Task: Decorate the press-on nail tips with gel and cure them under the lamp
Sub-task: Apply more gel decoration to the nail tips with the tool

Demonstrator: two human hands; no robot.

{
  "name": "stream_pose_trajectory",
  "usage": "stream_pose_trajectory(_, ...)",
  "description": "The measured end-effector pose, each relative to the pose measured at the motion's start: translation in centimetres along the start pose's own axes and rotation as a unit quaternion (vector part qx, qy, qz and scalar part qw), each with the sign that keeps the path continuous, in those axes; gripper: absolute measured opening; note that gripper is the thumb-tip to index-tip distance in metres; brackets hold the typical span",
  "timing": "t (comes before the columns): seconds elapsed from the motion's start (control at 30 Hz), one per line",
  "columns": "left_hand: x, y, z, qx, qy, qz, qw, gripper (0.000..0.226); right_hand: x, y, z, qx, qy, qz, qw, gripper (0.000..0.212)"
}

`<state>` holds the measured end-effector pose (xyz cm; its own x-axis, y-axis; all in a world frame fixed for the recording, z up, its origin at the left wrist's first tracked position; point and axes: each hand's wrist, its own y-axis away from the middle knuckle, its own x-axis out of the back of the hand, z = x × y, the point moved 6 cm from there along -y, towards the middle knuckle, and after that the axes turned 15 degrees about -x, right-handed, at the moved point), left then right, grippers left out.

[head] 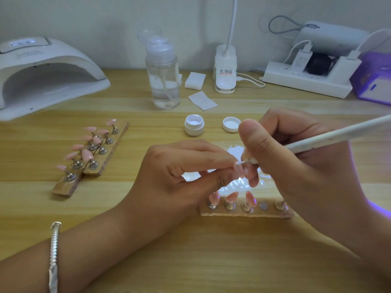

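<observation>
Pink nail tip (240,169) is mid-frame, pinched in the left hand (182,172), right hand (296,161) gripping the brush (338,136) on it. Holder (245,212) at 5 o'clock has one bare slot. The lamp (42,75) at 10 o'clock looks empty, so curing's probably left.

Two curing lamps: white lamp (48,66) at ten o'clock, purple-lit lamp (374,85) at two. Three holder strips: paired strips (111,154) at nine, near strip (243,214) at five. Pink nail tips (231,196): three on the near strip, roughly nine on the pair. One gel pot (194,127), one lid (231,124), one brush (338,136).
</observation>
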<state>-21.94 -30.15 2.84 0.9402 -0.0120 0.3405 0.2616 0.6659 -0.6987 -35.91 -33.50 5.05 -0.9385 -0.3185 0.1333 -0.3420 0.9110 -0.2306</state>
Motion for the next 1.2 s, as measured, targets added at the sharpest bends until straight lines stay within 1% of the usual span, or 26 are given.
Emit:
stream_pose_trajectory(0.27, 0.1, 0.0, -0.1, -0.01, -0.01, 0.003, 1.0, 0.008, 0.1, 0.1, 0.0, 0.004, 0.009, -0.002, 1.0, 0.036)
stream_pose_trajectory(0.33, 0.0, 0.1, -0.2, 0.001, 0.004, 0.003, 1.0, 0.008, 0.2, 0.1, 0.0, 0.003, 0.005, -0.001, 1.0, 0.036)
stream_pose_trajectory(0.4, 0.1, 0.2, -0.3, 0.011, 0.018, 0.013, 1.0, 0.008, 0.4, 0.0, -0.1, 0.005, -0.007, 0.007, 1.0, 0.037)
stream_pose_trajectory(0.57, 0.1, 0.1, -0.3, 0.005, 0.004, 0.024, 1.0, 0.008, 1.6, -0.7, -1.5, 0.031, -0.045, 0.05, 0.997, 0.039)
stream_pose_trajectory(0.67, 0.2, 0.2, -0.2, 0.004, 0.001, 0.024, 1.0, 0.01, 2.9, -1.5, -2.0, 0.032, 0.002, 0.081, 0.996, 0.034)
stream_pose_trajectory(0.73, 0.3, 0.1, -0.1, 0.004, -0.007, 0.025, 1.0, 0.009, 3.9, -2.3, -1.5, 0.014, 0.037, 0.083, 0.996, 0.036)
stream_pose_trajectory(0.83, 0.4, 0.1, -0.2, 0.012, -0.013, 0.03, 0.999, 0.009, 4.5, -3.5, 0.5, -0.039, 0.12, 0.046, 0.991, 0.039)
stream_pose_trajectory(0.93, 0.4, 0.1, -0.3, 0.016, -0.039, 0.027, 0.999, 0.008, 4.6, -3.8, 3.0, -0.11, 0.156, -0.002, 0.982, 0.05)
stream_pose_trajectory(0.97, 0.4, 0.1, -0.3, 0.019, -0.045, 0.028, 0.998, 0.006, 4.6, -3.8, 3.4, -0.116, 0.173, -0.006, 0.978, 0.05)
stream_pose_trajectory(1.07, 0.4, 0.2, -0.6, 0.032, -0.048, 0.03, 0.998, 0.008, 4.2, -3.9, 4.0, -0.1, 0.226, -0.018, 0.969, 0.048)
stream_pose_trajectory(1.2, 0.5, 0.2, -0.5, 0.03, -0.047, 0.034, 0.998, 0.006, 3.8, -3.8, 4.4, -0.102, 0.239, -0.038, 0.965, 0.046)
